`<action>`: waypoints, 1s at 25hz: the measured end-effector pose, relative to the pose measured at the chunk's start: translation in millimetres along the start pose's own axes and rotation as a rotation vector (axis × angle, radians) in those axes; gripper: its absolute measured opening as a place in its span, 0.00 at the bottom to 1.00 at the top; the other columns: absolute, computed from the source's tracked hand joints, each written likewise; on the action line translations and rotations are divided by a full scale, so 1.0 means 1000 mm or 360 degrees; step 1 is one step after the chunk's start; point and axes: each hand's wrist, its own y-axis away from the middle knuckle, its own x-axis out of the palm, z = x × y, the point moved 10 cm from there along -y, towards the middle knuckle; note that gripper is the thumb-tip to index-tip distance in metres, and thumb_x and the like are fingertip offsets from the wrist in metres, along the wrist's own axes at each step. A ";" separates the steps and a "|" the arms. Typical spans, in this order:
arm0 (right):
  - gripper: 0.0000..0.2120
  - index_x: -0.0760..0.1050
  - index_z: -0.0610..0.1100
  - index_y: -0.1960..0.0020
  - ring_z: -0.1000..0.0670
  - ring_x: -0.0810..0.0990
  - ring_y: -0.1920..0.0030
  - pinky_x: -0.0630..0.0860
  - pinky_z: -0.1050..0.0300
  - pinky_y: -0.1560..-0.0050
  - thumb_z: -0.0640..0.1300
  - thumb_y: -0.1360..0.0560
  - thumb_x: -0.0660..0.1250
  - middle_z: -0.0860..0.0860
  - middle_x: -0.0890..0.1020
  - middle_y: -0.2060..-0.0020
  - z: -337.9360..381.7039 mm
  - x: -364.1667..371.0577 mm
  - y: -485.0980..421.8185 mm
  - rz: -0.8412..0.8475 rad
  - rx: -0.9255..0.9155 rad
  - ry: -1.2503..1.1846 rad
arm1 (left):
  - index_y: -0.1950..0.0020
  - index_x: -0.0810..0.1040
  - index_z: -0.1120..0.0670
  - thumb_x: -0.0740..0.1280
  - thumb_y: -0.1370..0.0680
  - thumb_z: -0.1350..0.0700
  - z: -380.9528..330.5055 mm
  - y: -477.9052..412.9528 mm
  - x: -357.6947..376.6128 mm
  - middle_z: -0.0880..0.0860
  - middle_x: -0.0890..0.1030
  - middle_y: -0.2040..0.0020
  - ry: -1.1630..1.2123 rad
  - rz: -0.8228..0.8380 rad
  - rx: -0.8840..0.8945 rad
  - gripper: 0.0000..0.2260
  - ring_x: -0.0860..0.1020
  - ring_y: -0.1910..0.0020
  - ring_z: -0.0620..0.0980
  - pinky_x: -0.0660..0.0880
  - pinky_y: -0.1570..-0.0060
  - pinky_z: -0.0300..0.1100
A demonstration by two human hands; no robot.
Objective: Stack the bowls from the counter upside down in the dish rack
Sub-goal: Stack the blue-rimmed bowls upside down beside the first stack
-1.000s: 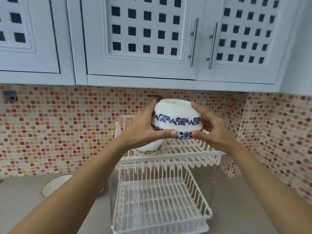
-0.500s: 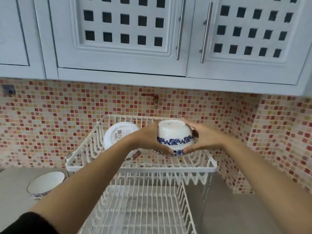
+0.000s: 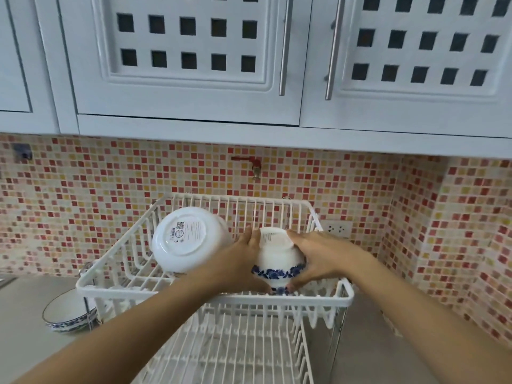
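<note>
Rack [image 3: 343, 296] holds two bowls (third [image 3: 69, 311] on counter [image 3: 22, 314]).

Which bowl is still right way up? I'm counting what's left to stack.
The blue-patterned bowl on the counter, left of the rack; both others are base-up.

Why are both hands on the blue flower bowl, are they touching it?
Touching. The head view shows the left hand and right hand pressed against the bowl.

So my grey smooth worktop [image 3: 25, 314] has the white two-tier wire dish rack [image 3: 343, 296] sitting on it, right up near the mosaic-tiled corner. Just left of the rack there's a white bowl with a blue flower band [image 3: 69, 314], standing upright on the worktop.
</note>
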 end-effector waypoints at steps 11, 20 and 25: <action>0.57 0.54 0.40 0.25 0.44 0.76 0.41 0.75 0.50 0.44 0.76 0.40 0.64 0.44 0.75 0.37 -0.003 -0.009 -0.029 -0.0091 0.0070 0.0235 | 0.23 0.38 0.61 0.57 0.19 0.52 -0.009 -0.008 0.006 0.60 0.41 0.21 -0.0233 0.0007 0.0063 0.34 0.45 0.22 0.57 0.51 0.23 0.52; 0.53 0.60 0.41 0.29 0.44 0.74 0.38 0.75 0.46 0.40 0.76 0.41 0.64 0.44 0.73 0.34 0.000 -0.005 -0.030 -0.0118 0.0023 0.0243 | 0.23 0.35 0.60 0.59 0.20 0.50 -0.012 -0.005 0.011 0.60 0.36 0.22 -0.0197 0.0095 0.0072 0.38 0.42 0.22 0.57 0.50 0.23 0.51; 0.48 0.65 0.40 0.32 0.45 0.75 0.40 0.75 0.50 0.41 0.73 0.40 0.66 0.46 0.74 0.37 0.006 -0.013 -0.030 -0.0201 -0.0049 0.0217 | 0.23 0.36 0.61 0.58 0.20 0.50 -0.013 -0.002 0.008 0.60 0.36 0.22 -0.0137 0.0076 0.0056 0.37 0.43 0.22 0.57 0.51 0.25 0.49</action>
